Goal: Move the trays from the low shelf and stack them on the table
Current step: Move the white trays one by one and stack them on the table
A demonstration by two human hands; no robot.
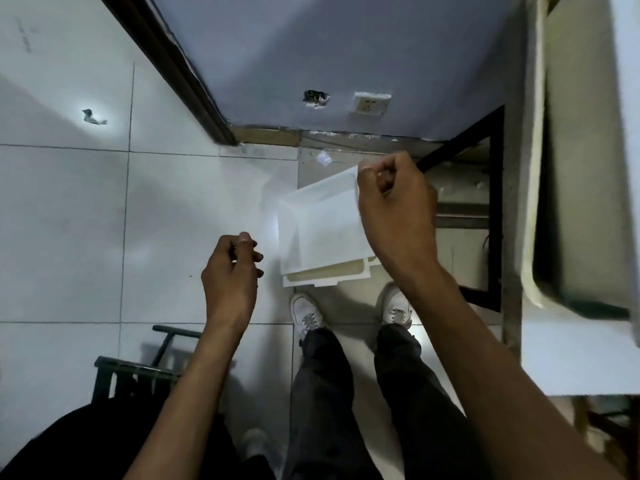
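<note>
White shallow rectangular plastic tray (322, 230) hangs tilted above the floor, its far corner pinched by the right hand (394, 209); we read the fingers (372, 169) as clenched on the tray's rim, thumb side hidden behind the knuckles. Beneath it, a second white tray with a cream-coloured inside (325, 273) shows only along its near edge; we cannot tell whether it travels with the top one or lies on the floor just ahead of the white shoes (306, 315). The left hand (232, 271) hovers just left of the trays, fingers curled loosely, holding nothing, not touching the tray. To the right, the black metal-framed low shelf (491, 209) stands under the pale grey worktop (575, 362); what is left on its levels is too dim to make out. On the worktop sits a large off-white rectangular tray or basin (581, 168), blurred; we take it as possibly one already moved, though we cannot confirm that. Our judgement: task is mid-way, one tray lifted clear of the shelf and not yet set down, stacking on the worktop to follow. Behind, the grey-blue wall (346, 46) carries a white socket (370, 102); white floor tiles (69, 220) spread left, a dark green metal rack (138, 368) near the left forearm.
</note>
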